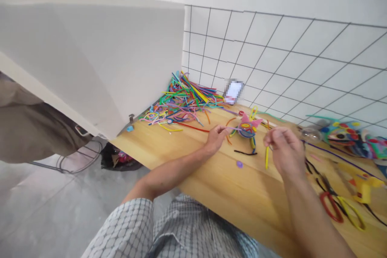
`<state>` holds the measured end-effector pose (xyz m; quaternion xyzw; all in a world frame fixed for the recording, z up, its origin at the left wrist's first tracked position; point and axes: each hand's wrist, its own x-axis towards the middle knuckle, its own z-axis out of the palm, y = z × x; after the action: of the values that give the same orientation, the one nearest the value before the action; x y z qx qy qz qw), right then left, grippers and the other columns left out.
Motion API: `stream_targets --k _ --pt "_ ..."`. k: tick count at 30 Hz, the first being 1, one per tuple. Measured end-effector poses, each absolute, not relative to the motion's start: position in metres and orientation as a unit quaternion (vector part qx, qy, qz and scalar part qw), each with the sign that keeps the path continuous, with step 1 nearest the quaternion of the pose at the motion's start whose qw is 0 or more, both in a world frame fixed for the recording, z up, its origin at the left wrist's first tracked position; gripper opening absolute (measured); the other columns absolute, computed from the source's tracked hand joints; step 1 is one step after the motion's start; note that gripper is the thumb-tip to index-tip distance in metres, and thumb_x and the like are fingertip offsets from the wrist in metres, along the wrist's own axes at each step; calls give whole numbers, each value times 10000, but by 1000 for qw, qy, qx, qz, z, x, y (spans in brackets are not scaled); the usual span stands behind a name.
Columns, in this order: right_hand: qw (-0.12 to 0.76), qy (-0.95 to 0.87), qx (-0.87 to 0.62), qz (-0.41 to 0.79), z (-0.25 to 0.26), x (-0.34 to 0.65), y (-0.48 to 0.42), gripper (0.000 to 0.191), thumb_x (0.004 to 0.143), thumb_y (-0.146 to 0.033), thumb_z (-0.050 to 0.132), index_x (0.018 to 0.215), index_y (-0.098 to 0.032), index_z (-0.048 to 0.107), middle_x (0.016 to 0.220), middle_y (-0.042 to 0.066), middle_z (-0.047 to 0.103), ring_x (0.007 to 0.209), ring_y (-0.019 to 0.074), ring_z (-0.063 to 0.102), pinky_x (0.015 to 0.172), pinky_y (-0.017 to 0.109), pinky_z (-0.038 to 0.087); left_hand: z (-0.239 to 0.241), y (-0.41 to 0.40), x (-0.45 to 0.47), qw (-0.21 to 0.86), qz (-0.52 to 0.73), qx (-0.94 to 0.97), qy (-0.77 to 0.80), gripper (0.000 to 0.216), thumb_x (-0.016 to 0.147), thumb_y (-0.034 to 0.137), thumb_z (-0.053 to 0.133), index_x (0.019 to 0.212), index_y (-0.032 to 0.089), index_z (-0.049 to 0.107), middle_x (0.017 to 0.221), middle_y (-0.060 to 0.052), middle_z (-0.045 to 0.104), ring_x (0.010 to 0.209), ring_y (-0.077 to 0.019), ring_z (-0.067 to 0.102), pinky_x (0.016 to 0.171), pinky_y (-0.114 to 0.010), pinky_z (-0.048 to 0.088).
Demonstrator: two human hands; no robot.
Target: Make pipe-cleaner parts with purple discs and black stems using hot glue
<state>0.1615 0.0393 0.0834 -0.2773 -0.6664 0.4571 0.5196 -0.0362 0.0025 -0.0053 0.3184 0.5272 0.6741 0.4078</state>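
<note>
A small craft figure (247,129) with a round, dark body, pink pointed ears and a yellow loop on top sits on the wooden table. My left hand (216,138) is closed in a pinch just left of it, on a thin purple pipe cleaner (232,128) that reaches the figure. Right of the figure, my right hand (284,147) is raised with its fingers curled together; what they hold is hidden. A short yellow pipe cleaner (267,158) shows just below those fingertips; whether they grip it is unclear. Nearer me lie a black strip (245,152) and a purple disc (240,164).
A heap of coloured pipe cleaners (190,98) lies at the back left, beside a phone (234,90) against the wire grid. Scissors (332,201), a yellow glue gun (364,187) and colourful craft pieces (341,137) are at the right. A white panel (121,68) borders the table's left.
</note>
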Motion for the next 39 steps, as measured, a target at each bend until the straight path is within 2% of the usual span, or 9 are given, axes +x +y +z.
stream_targets --k 3,7,13,18,22,25,30,33,39 --pt "417 -747 -318 408 63 171 4 268 933 -504 725 881 -241 710 668 -9 647 612 161 579 609 297 480 -15 1 -46 348 683 334 549 198 878 305 742 761 171 655 699 33 604 690 -127 520 715 -269 438" --pt "316 -820 -332 343 28 194 -22 249 970 -442 649 880 -224 726 727 16 712 617 161 600 577 285 457 -18 -1 -58 278 679 373 568 177 877 310 755 795 176 672 730 26 620 702 -140 512 727 -285 425" --pt "370 -872 -247 203 -14 222 -10 198 1016 -355 616 884 -251 721 751 52 756 658 202 674 663 344 516 -21 1 -69 222 668 389 594 97 891 261 731 865 176 692 775 9 630 733 -145 514 763 -290 422" --pt "361 -891 -213 175 -30 226 -7 139 1001 -289 636 912 -270 742 752 64 769 661 221 680 693 379 534 -24 3 -71 223 662 392 598 81 921 254 686 884 183 696 852 -22 684 765 -147 547 769 -284 433" --pt "371 -877 -241 185 -26 229 -4 118 993 -293 648 933 -265 746 793 71 769 733 236 702 723 387 539 -22 -1 -65 244 649 421 585 161 939 318 678 852 183 695 782 -7 654 685 -137 507 709 -287 413" --pt "418 -852 -272 163 -17 231 3 108 986 -294 652 947 -256 745 803 64 756 759 233 699 755 389 545 -19 -7 -56 266 630 460 567 202 925 351 696 805 188 691 693 23 569 647 -134 463 674 -290 387" --pt "494 -807 -303 114 10 226 2 108 955 -326 693 1010 -260 758 1032 99 790 1014 274 715 963 455 536 -8 -24 -37 316 586 536 519 231 898 392 697 783 192 700 660 38 506 646 -135 435 667 -290 372" --pt "474 -810 -321 125 30 221 -9 180 977 -405 670 1044 -266 765 1077 97 788 1068 279 701 996 461 520 -1 -33 -25 353 559 571 487 236 884 399 688 777 189 703 680 28 538 662 -136 446 665 -282 370" --pt "401 -807 -338 272 68 208 -5 365 1002 -567 629 980 -237 783 980 64 784 912 224 682 863 373 503 2 -43 -12 394 551 584 448 274 855 448 710 768 189 696 689 15 582 669 -140 484 654 -271 383"
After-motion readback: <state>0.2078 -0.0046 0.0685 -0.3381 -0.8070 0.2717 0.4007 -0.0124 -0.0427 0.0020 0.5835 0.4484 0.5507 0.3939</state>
